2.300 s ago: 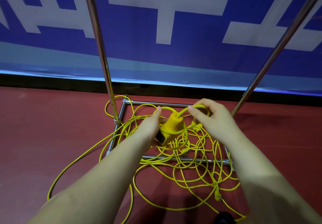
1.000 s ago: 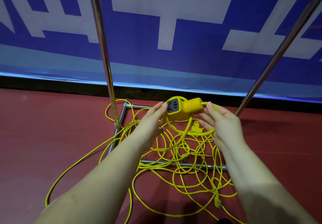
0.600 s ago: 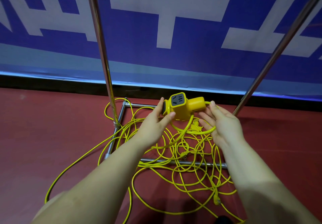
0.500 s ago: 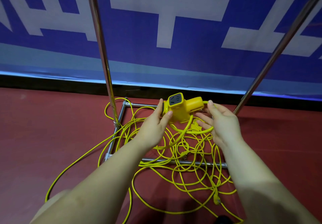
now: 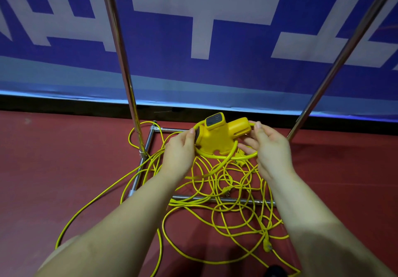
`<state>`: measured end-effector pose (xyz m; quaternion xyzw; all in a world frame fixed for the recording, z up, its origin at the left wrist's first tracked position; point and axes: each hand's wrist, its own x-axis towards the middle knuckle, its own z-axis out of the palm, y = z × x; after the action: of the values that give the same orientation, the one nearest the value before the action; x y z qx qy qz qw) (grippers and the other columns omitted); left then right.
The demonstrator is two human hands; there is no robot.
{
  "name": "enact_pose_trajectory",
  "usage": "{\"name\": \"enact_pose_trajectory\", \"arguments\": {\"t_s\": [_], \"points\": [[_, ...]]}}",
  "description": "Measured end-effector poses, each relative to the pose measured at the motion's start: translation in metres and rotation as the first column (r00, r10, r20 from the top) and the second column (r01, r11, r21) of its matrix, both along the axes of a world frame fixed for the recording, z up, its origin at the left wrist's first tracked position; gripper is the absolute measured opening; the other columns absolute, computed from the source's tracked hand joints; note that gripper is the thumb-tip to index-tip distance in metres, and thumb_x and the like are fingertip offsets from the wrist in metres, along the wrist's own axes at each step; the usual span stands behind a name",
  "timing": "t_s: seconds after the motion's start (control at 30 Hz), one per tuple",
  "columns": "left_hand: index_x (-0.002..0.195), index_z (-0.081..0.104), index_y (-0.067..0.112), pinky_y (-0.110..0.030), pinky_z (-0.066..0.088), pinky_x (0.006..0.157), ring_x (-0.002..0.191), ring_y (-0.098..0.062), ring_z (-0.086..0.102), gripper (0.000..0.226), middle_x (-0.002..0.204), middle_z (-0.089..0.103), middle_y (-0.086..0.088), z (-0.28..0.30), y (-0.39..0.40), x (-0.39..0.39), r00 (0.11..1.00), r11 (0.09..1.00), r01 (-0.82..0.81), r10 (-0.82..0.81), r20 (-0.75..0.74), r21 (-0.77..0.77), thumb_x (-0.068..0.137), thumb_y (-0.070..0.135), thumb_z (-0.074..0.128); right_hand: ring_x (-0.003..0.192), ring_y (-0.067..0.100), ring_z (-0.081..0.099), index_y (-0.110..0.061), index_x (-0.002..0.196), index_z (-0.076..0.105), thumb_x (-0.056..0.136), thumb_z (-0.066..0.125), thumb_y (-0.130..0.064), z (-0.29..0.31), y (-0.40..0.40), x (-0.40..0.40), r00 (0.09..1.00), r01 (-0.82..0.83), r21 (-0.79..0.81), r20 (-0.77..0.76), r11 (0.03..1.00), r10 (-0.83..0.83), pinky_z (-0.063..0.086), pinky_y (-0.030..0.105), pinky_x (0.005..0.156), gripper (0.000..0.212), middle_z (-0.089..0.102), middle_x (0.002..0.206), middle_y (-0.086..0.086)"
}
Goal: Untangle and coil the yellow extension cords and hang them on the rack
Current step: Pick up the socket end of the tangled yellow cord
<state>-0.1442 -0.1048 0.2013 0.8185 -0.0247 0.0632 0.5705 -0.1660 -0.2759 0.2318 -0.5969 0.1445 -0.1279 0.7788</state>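
Your left hand (image 5: 178, 154) grips the dark end of the yellow socket block (image 5: 217, 135), held up above the rack base (image 5: 148, 145); your right hand (image 5: 269, 147) pinches the cord loop (image 5: 226, 158) beside the block's far end. The rest of the yellow cords (image 5: 226, 192) lies tangled on the red floor (image 5: 64, 158), draped over the base bars. The block looks rigid and the heaviest part, so keep it as your anchor. The cord looks thin, limp and springy, likely to snag; draw it by short lengths near the block.
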Motion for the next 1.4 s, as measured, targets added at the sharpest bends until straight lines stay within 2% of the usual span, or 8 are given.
{"name": "enact_pose_trajectory", "arguments": {"t_s": [0.17, 0.3, 0.4, 0.53, 0.77, 1.13, 1.27, 1.4], "points": [[0.086, 0.066, 0.009, -0.024, 0.055, 0.067, 0.066, -0.013, 0.065, 0.021, 0.068, 0.069, 0.0, 0.003, 0.001, 0.009, 0.925, 0.831, -0.015, -0.199, -0.323, -0.556, 0.097, 0.016, 0.05, 0.104, 0.033, 0.058, -0.005, 0.111, 0.054, 0.099, 0.042, -0.019, 0.009, 0.006, 0.0, 0.993, 0.113, 0.265, -0.069, 0.958, -0.098, 0.053, 0.033, 0.074, 0.022, 0.059, 0.11, 0.017], [0.098, 0.058, 0.011, -0.035, 0.049, 0.085, 0.085, -0.019, 0.061, 0.024, 0.102, 0.062, -0.008, -0.007, 0.001, 0.013, 0.827, 0.894, -0.137, -0.133, -0.546, -0.426, 0.097, 0.033, 0.049, 0.103, 0.035, 0.058, 0.001, 0.124, 0.046, 0.099, 0.042, -0.019, 0.013, 0.008, -0.001, 0.985, 0.165, 0.273, -0.094, 0.948, -0.144, 0.052, 0.035, 0.076, 0.032, 0.054, 0.112, 0.022], [0.128, 0.053, 0.026, -0.038, 0.036, 0.107, 0.117, -0.011, 0.053, 0.068, 0.129, 0.056, 0.008, 0.002, 0.004, 0.01, 0.894, 0.94, 0.079, -0.214, -0.394, -0.331, 0.079, 0.073, 0.044, 0.094, 0.03, 0.06, -0.007, 0.11, 0.05, 0.099, 0.041, -0.019, 0.013, 0.006, -0.002, 0.981, 0.191, 0.169, -0.075, 0.967, -0.181, 0.056, 0.029, 0.069, 0.018, 0.06, 0.103, 0.019], [0.113, 0.047, 0.031, -0.018, 0.044, 0.093, 0.098, 0.003, 0.058, 0.028, 0.105, 0.061, 0.015, 0.009, -0.001, -0.004, 0.894, 0.889, 0.366, -0.418, -0.162, -0.277, 0.088, 0.031, 0.061, 0.077, 0.022, 0.062, -0.009, 0.104, 0.05, 0.099, 0.042, -0.02, 0.012, 0.007, -0.004, 0.984, 0.169, 0.108, -0.074, 0.98, -0.162, 0.055, 0.027, 0.066, 0.015, 0.061, 0.082, 0.007], [0.082, 0.052, 0.017, -0.023, 0.039, 0.058, 0.053, -0.009, 0.041, 0.022, 0.065, 0.042, 0.0, 0.015, 0.003, 0.012, 0.978, 0.789, -0.009, -0.119, -0.168, -0.614, 0.092, 0.037, 0.057, 0.051, 0.009, 0.066, -0.012, 0.089, 0.056, 0.096, 0.049, -0.024, 0.007, 0.006, -0.007, 0.953, -0.21, -0.076, -0.238, 0.975, 0.187, 0.053, 0.02, 0.049, 0.016, 0.069, 0.07, 0.003], [0.095, 0.058, 0.003, -0.026, 0.049, 0.058, 0.057, -0.013, 0.06, 0.038, 0.077, 0.062, -0.005, 0.022, 0.033, 0.026, 0.888, 0.598, -0.44, 0.18, -0.423, -0.67, 0.09, 0.041, 0.059, 0.081, 0.014, 0.06, -0.012, 0.086, 0.052, 0.096, 0.047, -0.024, 0.008, 0.003, -0.02, 0.5, -0.865, -0.298, -0.582, 0.404, 0.641, 0.048, 0.027, 0.081, 0.016, 0.071, 0.086, 0.0], [0.131, 0.045, 0.004, -0.036, 0.054, 0.063, 0.103, -0.03, 0.066, 0.052, 0.131, 0.057, -0.017, 0.013, 0.036, 0.031, 0.85, 0.43, -0.463, -0.035, -0.526, -0.775, 0.093, 0.038, 0.054, 0.069, 0.015, 0.07, -0.012, 0.093, 0.054, 0.097, 0.045, -0.017, 0.02, 0.007, -0.021, 0.669, -0.718, -0.15, -0.417, 0.68, 0.615, 0.056, 0.024, 0.058, 0.011, 0.071, 0.074, 0.002], [0.14, 0.037, 0.004, -0.041, 0.043, 0.093, 0.123, -0.036, 0.051, 0.057, 0.145, 0.034, -0.028, 0.005, 0.013, 0.021, 0.802, 0.716, -0.273, -0.199, -0.563, -0.642, 0.098, 0.042, 0.042, 0.063, 0.014, 0.071, -0.013, 0.096, 0.057, 0.099, 0.039, -0.017, 0.023, 0.007, -0.013, 0.844, -0.48, 0.056, -0.24, 0.875, 0.479, 0.055, 0.022, 0.05, 0.019, 0.073, 0.071, 0.0]]}}
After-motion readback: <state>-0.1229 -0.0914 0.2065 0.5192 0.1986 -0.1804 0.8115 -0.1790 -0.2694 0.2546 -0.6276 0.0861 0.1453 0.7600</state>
